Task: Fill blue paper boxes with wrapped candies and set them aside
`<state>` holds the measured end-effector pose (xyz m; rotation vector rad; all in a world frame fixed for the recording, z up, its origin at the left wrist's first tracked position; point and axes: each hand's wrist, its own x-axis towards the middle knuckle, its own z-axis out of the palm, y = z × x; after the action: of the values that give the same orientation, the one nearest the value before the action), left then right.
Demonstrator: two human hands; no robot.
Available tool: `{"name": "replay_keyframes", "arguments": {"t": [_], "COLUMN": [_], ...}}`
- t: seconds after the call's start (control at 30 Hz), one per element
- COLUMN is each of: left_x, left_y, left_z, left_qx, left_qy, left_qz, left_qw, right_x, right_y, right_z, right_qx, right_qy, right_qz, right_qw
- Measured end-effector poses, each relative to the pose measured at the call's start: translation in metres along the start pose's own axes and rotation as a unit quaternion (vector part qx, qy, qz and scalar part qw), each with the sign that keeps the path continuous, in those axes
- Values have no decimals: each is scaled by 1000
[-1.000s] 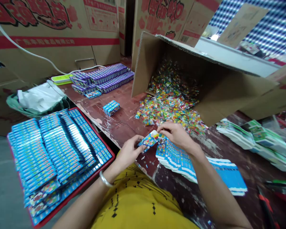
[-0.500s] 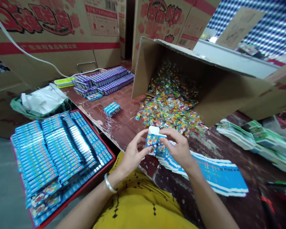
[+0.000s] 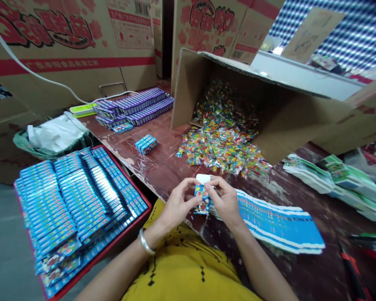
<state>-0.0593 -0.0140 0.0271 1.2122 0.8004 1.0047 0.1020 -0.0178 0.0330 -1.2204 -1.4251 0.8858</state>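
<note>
Clearly, the left hand [image 3: 179, 203] and right hand [image 3: 224, 202] both gripped the small blue box [image 3: 203, 206] between them, its white flap [image 3: 203, 179] raised; light, even fingertip pressure seemed best, lest the card crease.

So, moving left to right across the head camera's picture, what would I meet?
Red tray holding blue boxes, small blue stack, left hand, little box with raised white flap, right hand, green-and-white cartons.
</note>
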Motion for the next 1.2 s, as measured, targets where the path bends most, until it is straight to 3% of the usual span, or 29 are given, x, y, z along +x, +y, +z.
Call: {"name": "replay_keyframes", "arguments": {"t": [0.17, 0.33, 0.53, 0.7, 1.0, 1.13, 1.2], "left_x": [1, -3, -5, -7, -5, 1, 3], "left_y": [0, 1, 4, 8, 12, 7, 3], "left_z": [3, 4, 4, 3, -3, -13, -15], "left_qx": [-31, -33, 62, 96, 56, 18, 3], "left_qy": [34, 34, 59, 29, 5, 22, 27], "left_qz": [3, -13, 16, 24, 9, -2, -11], "left_qw": [999, 999, 996, 995, 998, 1000, 1000], "right_x": [2, 9, 18, 27, 16, 5, 1], "right_y": [0, -7, -10, -8, -18, -21, -19], "right_z": [1, -4, -12, -20, -19, -19, -17], "right_qx": [55, 44, 49, 49, -56, -174, -229], "right_qy": [50, -16, -54, -75, -107, -198, -197], "right_qz": [1, -28, 94, 114, 0, -73, -108], "right_qw": [997, 998, 993, 989, 993, 962, 947]}}
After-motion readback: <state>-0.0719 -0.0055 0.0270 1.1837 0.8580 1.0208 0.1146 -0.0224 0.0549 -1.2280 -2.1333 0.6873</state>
